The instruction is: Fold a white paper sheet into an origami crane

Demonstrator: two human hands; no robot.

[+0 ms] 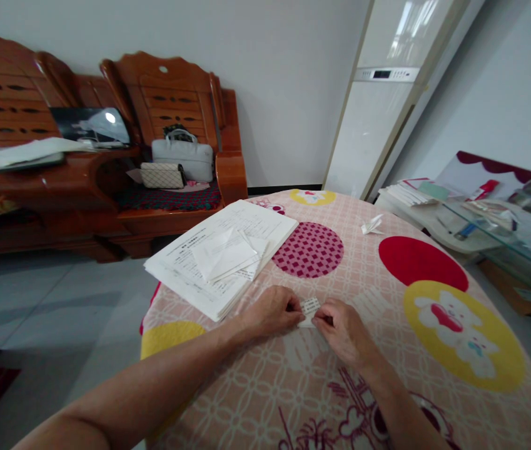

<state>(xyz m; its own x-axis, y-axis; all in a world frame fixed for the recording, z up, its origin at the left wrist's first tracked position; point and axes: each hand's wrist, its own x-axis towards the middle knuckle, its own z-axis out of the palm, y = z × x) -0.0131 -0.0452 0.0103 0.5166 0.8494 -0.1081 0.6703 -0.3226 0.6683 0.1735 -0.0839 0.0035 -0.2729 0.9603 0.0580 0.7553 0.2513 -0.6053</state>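
Observation:
A small folded piece of printed paper [311,307] lies on the patterned tablecloth between my two hands. My left hand [275,310] pinches its left edge, with fingers and thumb pressed together. On the opposite edge, my right hand [343,328] is closed with thumb and fingertips gripping the paper. My fingers cover both ends of the paper, so only its middle shows. Up and to the left of my hands, a stack of printed sheets [185,275] bears several folded white paper squares [225,253]. A folded paper figure [372,224] rests near the table's far right side.
The round table wears a pink tablecloth [256,381]. Beyond it stand wooden chairs [171,94] with a grey handbag [190,156] and a quilted purse [162,175]. A tall white air conditioner [368,119] is at the back. A glass-topped stand [495,237] holds papers and other items at right.

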